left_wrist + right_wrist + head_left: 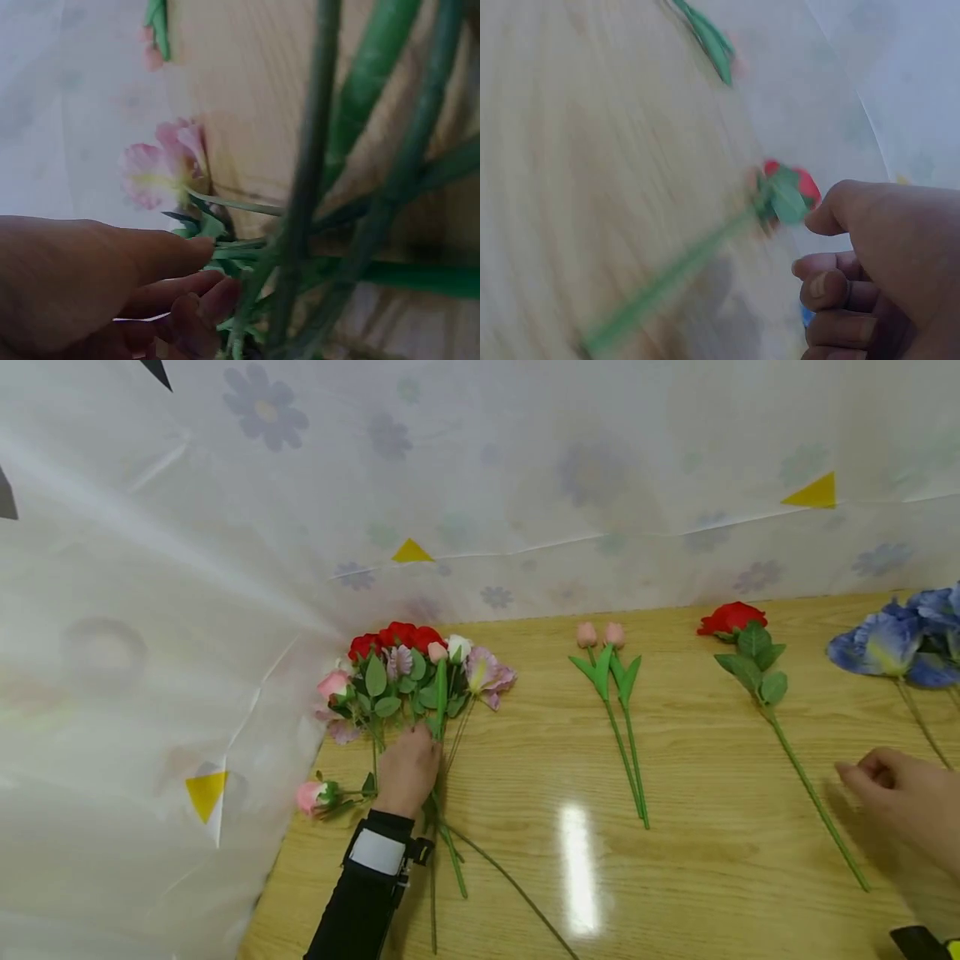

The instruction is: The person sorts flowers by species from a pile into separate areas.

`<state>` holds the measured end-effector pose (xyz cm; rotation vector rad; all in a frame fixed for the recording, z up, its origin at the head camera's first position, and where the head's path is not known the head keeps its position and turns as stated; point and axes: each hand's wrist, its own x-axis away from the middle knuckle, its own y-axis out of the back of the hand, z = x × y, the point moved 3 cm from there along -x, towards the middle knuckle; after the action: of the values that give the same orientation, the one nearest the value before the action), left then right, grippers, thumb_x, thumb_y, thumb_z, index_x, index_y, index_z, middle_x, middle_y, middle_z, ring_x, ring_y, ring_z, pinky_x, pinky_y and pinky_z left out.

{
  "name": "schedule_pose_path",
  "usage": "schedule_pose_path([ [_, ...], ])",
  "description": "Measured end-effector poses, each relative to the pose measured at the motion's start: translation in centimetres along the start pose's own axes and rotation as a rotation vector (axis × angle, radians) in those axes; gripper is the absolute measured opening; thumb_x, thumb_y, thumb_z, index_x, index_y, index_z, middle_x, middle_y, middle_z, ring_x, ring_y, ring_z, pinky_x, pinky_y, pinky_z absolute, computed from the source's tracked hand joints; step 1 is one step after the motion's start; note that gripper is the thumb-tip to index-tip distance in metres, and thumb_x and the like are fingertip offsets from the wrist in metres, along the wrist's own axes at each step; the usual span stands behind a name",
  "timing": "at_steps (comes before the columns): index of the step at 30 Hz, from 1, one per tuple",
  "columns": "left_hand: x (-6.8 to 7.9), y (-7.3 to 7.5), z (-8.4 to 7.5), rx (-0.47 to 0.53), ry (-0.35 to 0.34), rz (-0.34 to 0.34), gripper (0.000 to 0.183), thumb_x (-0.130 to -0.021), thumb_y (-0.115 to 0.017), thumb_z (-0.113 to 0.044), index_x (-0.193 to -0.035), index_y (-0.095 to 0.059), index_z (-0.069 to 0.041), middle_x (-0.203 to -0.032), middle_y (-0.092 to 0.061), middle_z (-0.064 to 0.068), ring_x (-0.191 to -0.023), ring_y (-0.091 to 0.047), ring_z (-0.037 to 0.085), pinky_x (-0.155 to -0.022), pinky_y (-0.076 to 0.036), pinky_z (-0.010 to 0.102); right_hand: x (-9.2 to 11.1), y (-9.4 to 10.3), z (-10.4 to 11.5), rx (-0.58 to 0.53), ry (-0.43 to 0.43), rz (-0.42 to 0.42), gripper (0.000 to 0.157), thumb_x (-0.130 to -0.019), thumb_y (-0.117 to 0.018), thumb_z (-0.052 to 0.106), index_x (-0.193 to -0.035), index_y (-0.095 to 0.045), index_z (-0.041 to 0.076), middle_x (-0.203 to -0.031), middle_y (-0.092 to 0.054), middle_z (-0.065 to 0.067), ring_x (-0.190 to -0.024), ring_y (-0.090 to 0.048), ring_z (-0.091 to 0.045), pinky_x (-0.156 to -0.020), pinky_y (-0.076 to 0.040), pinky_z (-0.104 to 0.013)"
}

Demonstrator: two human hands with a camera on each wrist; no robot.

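Left sleeve [348, 914] black; wrist strap [392, 822] black (white rectangular panel [378, 852] on top).

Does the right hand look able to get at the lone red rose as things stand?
Likely yes: the right hand looks empty and is close beside the rose, with nothing visible blocking the way between them.

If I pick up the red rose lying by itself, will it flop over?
Probably not much: the red rose has a nearly straight stem, so it looks fairly stiff. Its bloom and leaves crowd one end, so that end might dip.
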<state>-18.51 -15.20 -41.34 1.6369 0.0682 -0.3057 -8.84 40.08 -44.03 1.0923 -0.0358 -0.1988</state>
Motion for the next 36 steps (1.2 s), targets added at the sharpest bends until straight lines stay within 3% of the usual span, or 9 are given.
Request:
schedule_pose_path([
  [4, -0.1, -0.9, 0.2, -0.032, 0.013, 0.066, 0.028, -0.089, -0.076, -0.025, -0.073, -0.065, -0.005, -0.047, -0.049, 0.007, -0.035, -0.043, 0.017, -0.034, -0.028, 0.029, 0.9, -1.7, 3.2, 0.029, 0.081, 0.155, 0.036, -0.105, -0.049, 0.030, -0.079, -0.058, 0.006, -0.059, -0.044, -0.001, -0.048, -0.034, -0.011, -0.049, -0.025, -0.027],
  [7, -0.2, -1.3, 0.4, 0.014, 0.036, 0.105, 0.028, -0.089, -0.076, -0.026, -0.072, -0.066, -0.007, -0.047, -0.048, 0.005, -0.036, -0.042, 0.016, -0.036, -0.026, 0.027, 1.3, -2.5, 4.8, -0.021, 0.089, 0.220, 0.034, -0.105, -0.049, 0.030, -0.081, -0.059, 0.008, -0.060, -0.044, 0.000, -0.049, -0.033, -0.010, -0.049, -0.025, -0.027],
  [13, -0.5, -1.2, 0.8, 0.145, 0.087, 0.144, 0.019, -0.092, -0.071, -0.025, -0.080, -0.069, -0.011, -0.058, -0.059, 0.005, -0.042, -0.046, 0.015, -0.040, -0.029, 0.027, 1.8, -3.4, 6.8, -0.137, 0.137, 0.237, 0.026, -0.104, -0.054, 0.026, -0.085, -0.063, 0.010, -0.061, -0.044, 0.002, -0.050, -0.034, -0.007, -0.051, -0.025, -0.026],
  [19, -1.2, 0.0, -0.1, 0.325, 0.071, 0.072, 0.019, -0.095, -0.068, -0.025, -0.103, -0.071, -0.008, -0.086, -0.072, 0.007, -0.055, -0.058, 0.014, -0.046, -0.043, 0.027, 1.2, -4.2, 9.6, -0.214, 0.217, 0.222, 0.022, -0.103, -0.056, 0.024, -0.085, -0.063, 0.013, -0.061, -0.044, 0.005, -0.050, -0.035, -0.005, -0.050, -0.026, -0.025],
  [23, -2.0, 1.7, -2.1, 0.524, 0.070, 0.078, 0.024, -0.097, -0.066, -0.030, -0.107, -0.070, -0.009, -0.091, -0.071, 0.005, -0.062, -0.059, 0.013, -0.053, -0.045, 0.027, 0.6, -4.5, 12.3, -0.262, 0.264, 0.230, 0.022, -0.103, -0.055, 0.025, -0.086, -0.063, 0.014, -0.062, -0.046, 0.005, -0.051, -0.036, -0.004, -0.049, -0.028, -0.025],
  [27, -2.4, 3.3, -5.0, 0.751, 0.002, 0.113, 0.022, -0.097, -0.066, -0.028, -0.106, -0.069, -0.009, -0.091, -0.070, 0.004, -0.071, -0.059, 0.011, -0.061, -0.047, 0.026, 0.3, -4.7, 15.3, -0.327, 0.327, 0.233, 0.021, -0.103, -0.057, 0.023, -0.085, -0.062, 0.014, -0.063, -0.044, 0.006, -0.051, -0.036, -0.003, -0.048, -0.030, -0.024],
  [31, -2.2, 3.6, -8.2, 0.946, -0.079, 0.217, 0.018, -0.097, -0.066, -0.025, -0.106, -0.067, -0.009, -0.089, -0.068, 0.007, -0.069, -0.059, 0.015, -0.061, -0.046, 0.024, 0.1, -4.9, 18.2, -0.387, 0.393, 0.248, 0.018, -0.102, -0.057, 0.020, -0.086, -0.063, 0.015, -0.063, -0.042, 0.008, -0.052, -0.036, -0.001, -0.048, -0.032, -0.023],
  [36, -1.7, 3.1, -12.0, 1.112, -0.093, 0.360, 0.018, -0.096, -0.067, -0.028, -0.106, -0.067, -0.013, -0.090, -0.069, 0.010, -0.073, -0.063, 0.028, -0.060, -0.048, 0.024, 0.3, -5.4, 20.8, -0.517, 0.467, 0.317, 0.017, -0.103, -0.054, 0.017, -0.089, -0.062, 0.017, -0.060, -0.043, 0.010, -0.050, -0.038, -0.002, -0.047, -0.036, -0.022],
])
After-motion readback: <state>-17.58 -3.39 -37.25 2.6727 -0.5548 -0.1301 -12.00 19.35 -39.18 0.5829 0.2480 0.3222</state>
